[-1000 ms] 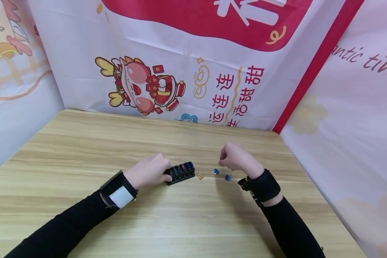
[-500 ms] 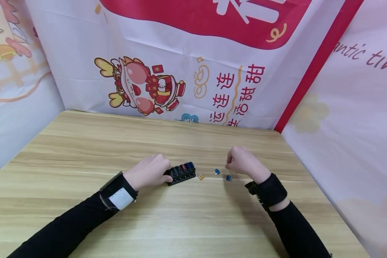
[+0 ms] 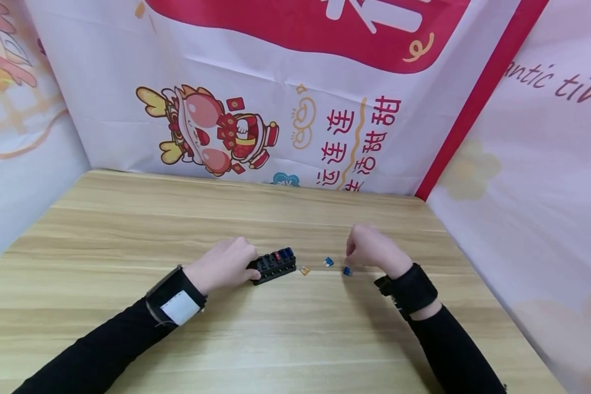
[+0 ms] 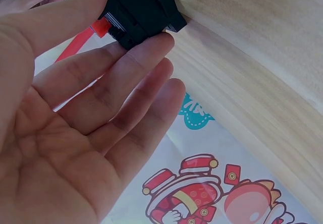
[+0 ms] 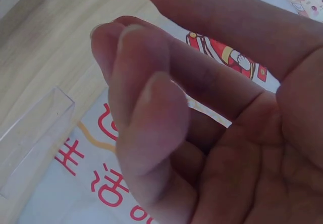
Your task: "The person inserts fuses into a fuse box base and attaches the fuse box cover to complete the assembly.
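Observation:
My left hand (image 3: 221, 265) grips the left end of a black fuse block (image 3: 277, 267) on the table. In the left wrist view, thumb and fingers pinch the block's dark end (image 4: 141, 12), while the other fingers extend loosely. Red and blue blade fuses (image 3: 287, 253) sit in the block's right part. Beside it lie a loose orange blade fuse (image 3: 304, 271) and a blue fuse (image 3: 328, 261). Over a second blue fuse (image 3: 347, 271) hovers my right hand (image 3: 374, 249), fingertips close to it. Its fingers (image 5: 151, 118) are loosely bent, with thumb apart and nothing between them.
The wooden table (image 3: 256, 339) meets a printed cloth backdrop (image 3: 256, 54) at its far edge. Another cloth (image 3: 537, 191) hangs on the right. In the right wrist view, a clear plastic box (image 5: 38, 133) stands at the left.
My right hand has shifted right and lowered slightly, from near the first blue fuse to the second. My left hand keeps its hold on the fuse block.

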Tool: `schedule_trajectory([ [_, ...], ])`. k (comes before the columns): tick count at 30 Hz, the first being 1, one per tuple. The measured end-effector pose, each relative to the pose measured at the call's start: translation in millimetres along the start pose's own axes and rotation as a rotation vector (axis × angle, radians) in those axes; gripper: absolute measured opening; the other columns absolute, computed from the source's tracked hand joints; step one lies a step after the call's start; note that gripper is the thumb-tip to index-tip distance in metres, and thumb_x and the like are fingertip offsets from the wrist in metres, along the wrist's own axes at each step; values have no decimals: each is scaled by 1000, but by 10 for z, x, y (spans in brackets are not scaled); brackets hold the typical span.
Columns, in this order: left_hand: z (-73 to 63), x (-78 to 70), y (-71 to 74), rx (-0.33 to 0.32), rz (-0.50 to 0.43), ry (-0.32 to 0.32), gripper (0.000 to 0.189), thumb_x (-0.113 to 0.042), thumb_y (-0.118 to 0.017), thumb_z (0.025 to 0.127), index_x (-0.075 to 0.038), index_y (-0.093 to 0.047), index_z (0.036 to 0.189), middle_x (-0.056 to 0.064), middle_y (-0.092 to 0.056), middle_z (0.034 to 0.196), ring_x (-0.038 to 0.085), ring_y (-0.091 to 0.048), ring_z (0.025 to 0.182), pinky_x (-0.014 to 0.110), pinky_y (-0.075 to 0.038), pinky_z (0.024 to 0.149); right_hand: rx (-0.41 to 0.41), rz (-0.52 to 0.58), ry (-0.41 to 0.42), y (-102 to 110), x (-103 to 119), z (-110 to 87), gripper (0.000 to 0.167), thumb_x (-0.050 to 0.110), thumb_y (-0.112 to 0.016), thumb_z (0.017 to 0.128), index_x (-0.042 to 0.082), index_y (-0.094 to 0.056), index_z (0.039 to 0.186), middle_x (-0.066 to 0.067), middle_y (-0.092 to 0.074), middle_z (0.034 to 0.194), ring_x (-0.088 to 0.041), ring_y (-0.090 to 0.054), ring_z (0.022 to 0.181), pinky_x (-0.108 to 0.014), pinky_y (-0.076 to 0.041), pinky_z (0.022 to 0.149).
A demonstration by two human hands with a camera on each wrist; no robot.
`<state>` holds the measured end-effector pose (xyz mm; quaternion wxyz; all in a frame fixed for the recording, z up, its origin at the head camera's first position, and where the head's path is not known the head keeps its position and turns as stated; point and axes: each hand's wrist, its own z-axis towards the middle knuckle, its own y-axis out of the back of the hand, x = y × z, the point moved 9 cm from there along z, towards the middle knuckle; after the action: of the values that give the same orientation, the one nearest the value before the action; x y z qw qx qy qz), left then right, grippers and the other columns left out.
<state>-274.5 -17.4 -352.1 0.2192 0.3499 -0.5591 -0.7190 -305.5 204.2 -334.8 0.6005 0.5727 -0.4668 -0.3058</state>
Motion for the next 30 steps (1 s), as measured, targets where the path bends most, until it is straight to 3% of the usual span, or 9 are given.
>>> schedule_trajectory([
  [5,-10,-6,1,-4,9,-9,20,-24,-81,84,-9,-70,77,-6,-50,61,7,-42,50,24,-34,48,47,-5,-86,-91,-42,3,26,11,-83,73,13,-66,54,5,-55,51,-10,-49,49,-28,-40,48],
  [9,-20,-7,5,-5,0,-6,21,-23,-81,83,-9,-69,74,-6,-48,59,7,-40,48,24,-32,47,28,-58,-121,-113,-44,7,28,17,-88,70,15,-64,54,1,-58,67,-14,-53,56,-30,-42,48],
  [12,-28,-15,27,-10,-8,-6,21,-22,-81,83,-9,-68,73,-5,-47,58,7,-39,48,24,-31,47,-24,-116,-115,-88,-25,12,31,20,-91,64,16,-62,55,-2,-53,78,-18,-52,66,-33,-43,49],
  [18,-35,-8,31,-5,-13,-3,21,-22,-80,84,-10,-67,72,-5,-47,58,6,-40,47,24,-31,47,-36,-165,-118,-123,-24,18,33,19,-94,56,17,-61,56,-3,-50,81,-19,-53,69,-37,-44,48],
  [30,-29,6,16,9,-18,8,20,-23,-80,84,-9,-69,76,-4,-50,60,7,-42,49,23,-33,47,-23,-165,-115,-169,-30,47,34,20,-95,56,18,-62,55,-4,-49,83,-19,-52,67,-37,-42,47],
])
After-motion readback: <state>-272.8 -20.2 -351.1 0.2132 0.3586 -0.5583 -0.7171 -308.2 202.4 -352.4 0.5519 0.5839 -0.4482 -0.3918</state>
